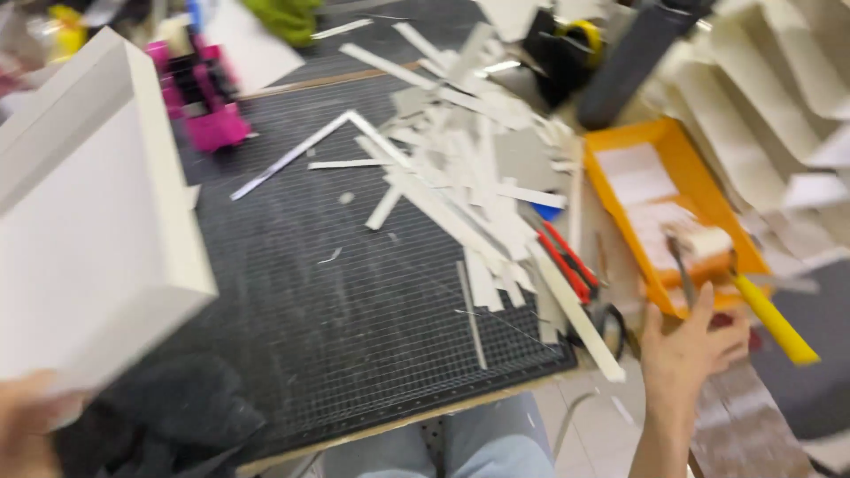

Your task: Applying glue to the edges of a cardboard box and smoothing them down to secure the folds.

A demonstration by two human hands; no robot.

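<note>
My left hand (25,420) grips the bottom corner of a white shallow box (84,212), lifted over the dark cutting mat (354,327). In the mat's middle lies a pile of white paper strips (469,177), with red scissors (567,261) beside. My right hand (691,350), fingers loosely open and holding nothing, is near the orange tray (673,146) with the yellow-handled roller (735,283).

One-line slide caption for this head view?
Left hand holds a white cardboard box; right hand reaches toward a yellow-handled paint roller in an orange tray.
</note>
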